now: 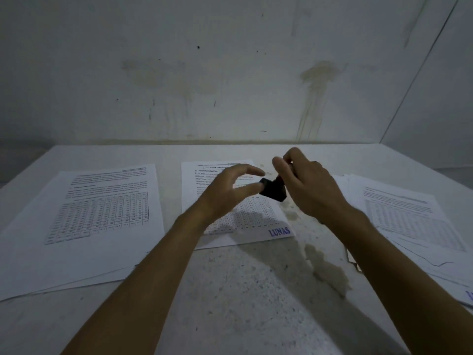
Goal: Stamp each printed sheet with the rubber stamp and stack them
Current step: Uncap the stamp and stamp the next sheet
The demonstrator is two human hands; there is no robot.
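The right hand is holding the stamp up in the air, above the right edge of the middle sheet, with fingers curled around its handle. The stamp is dark and tilted, not touching the paper. The left hand is next to it with fingers half spread; one fingertip seems to touch the stamp's lower block, but it does not grip it (maybe it is checking or turning it, I cannot tell).

The middle sheet already has a blue mark "LUNAS" in its near right corner, so I judge this sheet is finished. The step in hand looks like the pause between stamping and stacking. The next move, I think, is to free the left hand and slide the middle sheet onto one of the piles, then take a fresh sheet. The stamp should stay away from the paper meanwhile, so that it leaves no extra ink.

To the left lies a pile of printed sheets with no mark visible on top. To the right is another pile, with a bit of blue print at the frame edge.

The surface is pale and speckled, with some stains near the right forearm. Behind it stands a pale wall with yellowish streaks. The room is dim.
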